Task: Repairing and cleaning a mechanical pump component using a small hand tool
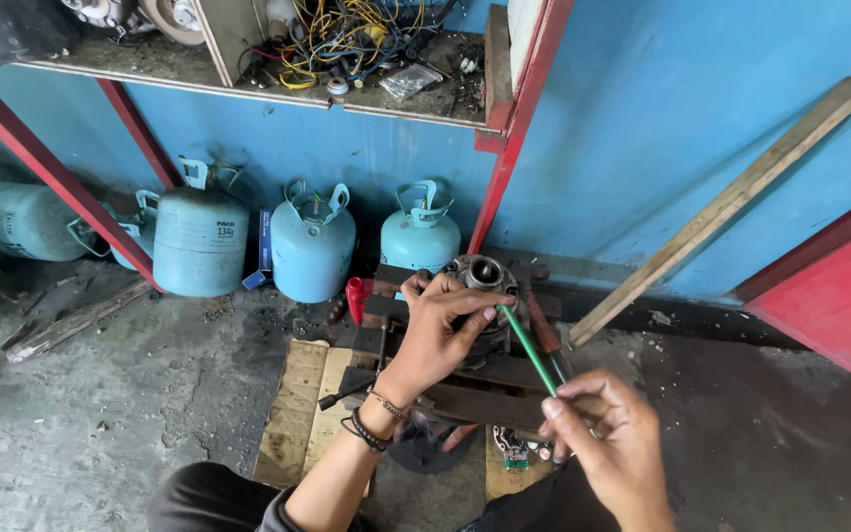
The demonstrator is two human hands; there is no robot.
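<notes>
A person crouched on a stained concrete floor works on a round metal motor part [485,276] that sits on dark steel bars [475,399] over a low wooden pallet [297,414], just in front of a blue wall [642,128].

The left hand [440,330] rests on the near-left side of the motor part, fingers curled over its rim and thumb meeting the upper end of a thin green rod [529,350]; it appears to be steadying the part and guiding the rod's tip, not gripping anything fully.

The right hand [608,433], well toward the viewer and to the right of the motor part, pinches the rod's lower end between closed fingertips.

The rod's long axis runs on a diagonal from that pinch up and left to the motor part, so the part lies up and to the left of the right hand's grip, while the left hand is by far the nearer of the two, already touching it. Beside the rod, a red-handled tool [544,330] lies along nearly the same slant.

Behind the motor part, against the wall, stand pale blue gas cylinders [312,246], with another lying on its side farther left. A wooden plank [731,202] leans against the wall to the right, and a shelf [248,84] above holds a tangle of yellow wires [347,34].
</notes>
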